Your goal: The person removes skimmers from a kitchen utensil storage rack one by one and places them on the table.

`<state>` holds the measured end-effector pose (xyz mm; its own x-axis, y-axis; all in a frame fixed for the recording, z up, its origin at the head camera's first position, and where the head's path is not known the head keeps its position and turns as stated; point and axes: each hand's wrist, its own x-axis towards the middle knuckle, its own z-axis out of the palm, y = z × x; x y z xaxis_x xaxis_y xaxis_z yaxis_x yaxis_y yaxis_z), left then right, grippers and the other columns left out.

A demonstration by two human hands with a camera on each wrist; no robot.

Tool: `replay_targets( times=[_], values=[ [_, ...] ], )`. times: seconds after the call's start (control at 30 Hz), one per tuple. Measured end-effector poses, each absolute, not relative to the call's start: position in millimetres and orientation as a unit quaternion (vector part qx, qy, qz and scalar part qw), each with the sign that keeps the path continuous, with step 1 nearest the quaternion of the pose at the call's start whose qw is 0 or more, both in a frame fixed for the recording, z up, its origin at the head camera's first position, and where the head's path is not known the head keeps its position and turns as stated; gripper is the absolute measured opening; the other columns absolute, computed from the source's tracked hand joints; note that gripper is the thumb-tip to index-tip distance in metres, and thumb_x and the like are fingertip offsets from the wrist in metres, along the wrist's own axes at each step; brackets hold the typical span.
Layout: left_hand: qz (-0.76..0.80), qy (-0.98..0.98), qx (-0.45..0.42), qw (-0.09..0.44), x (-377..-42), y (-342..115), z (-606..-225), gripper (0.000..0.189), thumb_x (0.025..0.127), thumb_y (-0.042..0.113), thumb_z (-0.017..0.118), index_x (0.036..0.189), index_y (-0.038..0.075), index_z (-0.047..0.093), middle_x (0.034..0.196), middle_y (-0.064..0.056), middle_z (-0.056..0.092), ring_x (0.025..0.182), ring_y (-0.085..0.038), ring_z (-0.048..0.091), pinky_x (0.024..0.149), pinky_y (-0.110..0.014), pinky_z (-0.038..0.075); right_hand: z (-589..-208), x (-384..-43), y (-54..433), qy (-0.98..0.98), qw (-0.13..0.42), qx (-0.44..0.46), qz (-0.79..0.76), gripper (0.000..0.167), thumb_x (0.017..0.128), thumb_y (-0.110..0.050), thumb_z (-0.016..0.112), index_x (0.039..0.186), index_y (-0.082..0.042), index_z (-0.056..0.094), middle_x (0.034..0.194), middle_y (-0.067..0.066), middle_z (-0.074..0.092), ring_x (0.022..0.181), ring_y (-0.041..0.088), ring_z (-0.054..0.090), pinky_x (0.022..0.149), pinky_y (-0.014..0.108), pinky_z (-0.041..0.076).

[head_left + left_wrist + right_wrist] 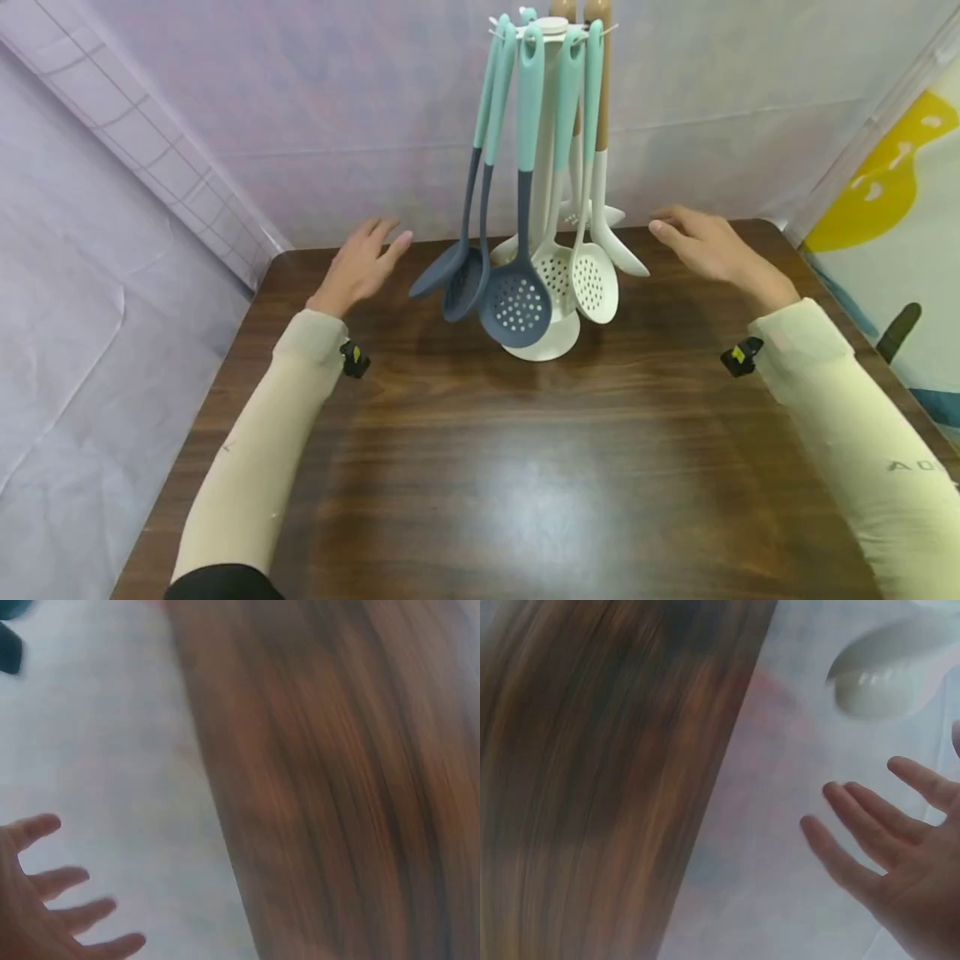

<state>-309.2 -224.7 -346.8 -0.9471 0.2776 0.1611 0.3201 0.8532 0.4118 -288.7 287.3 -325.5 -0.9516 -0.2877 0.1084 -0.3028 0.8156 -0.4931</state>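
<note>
A white utensil stand (pixel 542 343) rises at the back middle of the table, hung with several kitchen tools. At its front hangs a dark blue skimmer (pixel 517 307) with a mint handle. Two more dark blue spoon-like heads hang left of it, the nearest to my left hand being a spoon (pixel 437 272). On the right are a white slotted spoon (pixel 596 285) and a white, brown-handled utensil (pixel 621 252). My left hand (pixel 362 262), fingers spread, is left of the stand, holding nothing. Right of it, my empty right hand (pixel 708 243) has extended fingers, apart from the white utensil heads (pixel 877 694).
The dark wooden table (pixel 517 467) stretches in front of the stand, its back edge against a pale sheet (pixel 360 108). White sheeting (pixel 90 275) also hangs at the left. A patterned cloth with a yellow shape (pixel 870 200) is at the right.
</note>
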Motion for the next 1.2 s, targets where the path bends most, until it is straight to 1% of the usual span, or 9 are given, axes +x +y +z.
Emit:
replay_targets(
  times=[0.17,0.33,0.43,0.57,0.67,0.77,0.93,1.03,1.2],
  values=[
    [-0.360,-0.907,-0.210,0.056,-292.3,-199.8,-351.8,0.085,0.103,0.073,0.018,0.160,0.015,0.040,0.165,-0.016,0.037,0.152,-0.039,0.035,0.123,-0.062,0.027,-335.9,-271.6,256.8,-0.925,0.091,0.161,0.332,0.050,0.109,-0.043,0.045,0.140,-0.008,0.062,0.137,0.020,0.065,0.123,0.039,0.061,0.100,0.054,0.045],
    [-0.518,-0.820,-0.241,0.041,-274.9,-179.3,-368.1,0.075,0.107,0.065,0.026,0.159,0.013,0.041,0.162,-0.016,0.042,0.151,-0.035,0.039,0.123,-0.059,0.030,-353.7,-257.3,234.4,-0.883,0.130,0.156,0.423,0.038,0.106,-0.033,0.057,0.135,-0.011,0.067,0.132,0.014,0.069,0.121,0.030,0.063,0.091,0.019,0.048],
    [-0.564,-0.785,-0.253,0.040,-271.1,-171.0,-375.3,0.063,0.109,0.051,0.033,0.159,0.014,0.042,0.161,-0.016,0.044,0.150,-0.033,0.039,0.124,-0.058,0.028,-361.7,-254.1,227.4,-0.863,0.138,0.148,0.463,0.036,0.102,-0.026,0.063,0.132,-0.007,0.066,0.131,0.017,0.068,0.120,0.035,0.066,0.085,0.009,0.048],
    [-0.589,-0.761,-0.267,0.051,-270.1,-165.8,-381.2,0.057,0.108,0.043,0.038,0.157,0.016,0.044,0.158,-0.014,0.048,0.149,-0.029,0.041,0.122,-0.059,0.028,-368.9,-253.0,222.6,-0.855,0.153,0.130,0.477,0.033,0.097,-0.019,0.070,0.125,-0.003,0.067,0.124,0.018,0.069,0.102,0.032,0.072,0.073,0.011,0.052],
    [-0.603,-0.744,-0.285,0.049,-270.8,-164.2,-382.9,0.060,0.106,0.047,0.043,0.156,0.014,0.045,0.157,-0.013,0.050,0.146,-0.029,0.045,0.120,-0.058,0.032,-371.2,-253.1,220.8,-0.856,0.171,0.129,0.471,0.029,0.094,-0.013,0.072,0.120,0.000,0.069,0.119,0.017,0.069,0.092,0.011,0.070,0.070,0.011,0.053],
    [-0.606,-0.734,-0.302,0.044,-270.0,-164.9,-380.9,0.074,0.102,0.063,0.047,0.156,0.013,0.046,0.156,-0.013,0.050,0.143,-0.029,0.048,0.117,-0.053,0.038,-371.6,-254.8,218.8,-0.853,0.191,0.137,0.465,0.024,0.092,-0.008,0.075,0.114,0.001,0.070,0.118,0.015,0.069,0.092,-0.004,0.062,0.073,0.008,0.052],
    [-0.591,-0.740,-0.318,0.046,-264.7,-173.1,-374.1,0.101,0.087,0.085,0.048,0.154,0.009,0.049,0.150,-0.018,0.055,0.134,-0.024,0.055,0.109,-0.035,0.046,-372.7,-260.0,215.3,-0.833,0.192,0.158,0.495,0.015,0.090,-0.002,0.073,0.102,0.004,0.067,0.130,0.015,0.067,0.115,0.011,0.063,0.088,0.008,0.051],
    [-0.591,-0.741,-0.319,0.031,-260.4,-178.2,-370.5,0.106,0.084,0.086,0.052,0.154,0.006,0.048,0.149,-0.021,0.055,0.132,-0.024,0.057,0.104,-0.029,0.050,-374.9,-262.3,215.9,-0.826,0.175,0.161,0.511,0.012,0.091,-0.001,0.069,0.098,0.005,0.063,0.139,0.017,0.065,0.127,0.027,0.062,0.092,0.011,0.051],
    [-0.585,-0.753,-0.300,-0.003,-253.2,-178.3,-363.7,0.098,0.087,0.076,0.064,0.157,0.010,0.045,0.154,-0.019,0.051,0.134,-0.030,0.056,0.104,-0.031,0.052,-373.4,-267.1,219.7,-0.821,0.155,0.170,0.522,0.008,0.090,0.001,0.065,0.093,0.003,0.057,0.146,0.015,0.062,0.136,0.031,0.058,0.099,0.021,0.052]
  ],
)
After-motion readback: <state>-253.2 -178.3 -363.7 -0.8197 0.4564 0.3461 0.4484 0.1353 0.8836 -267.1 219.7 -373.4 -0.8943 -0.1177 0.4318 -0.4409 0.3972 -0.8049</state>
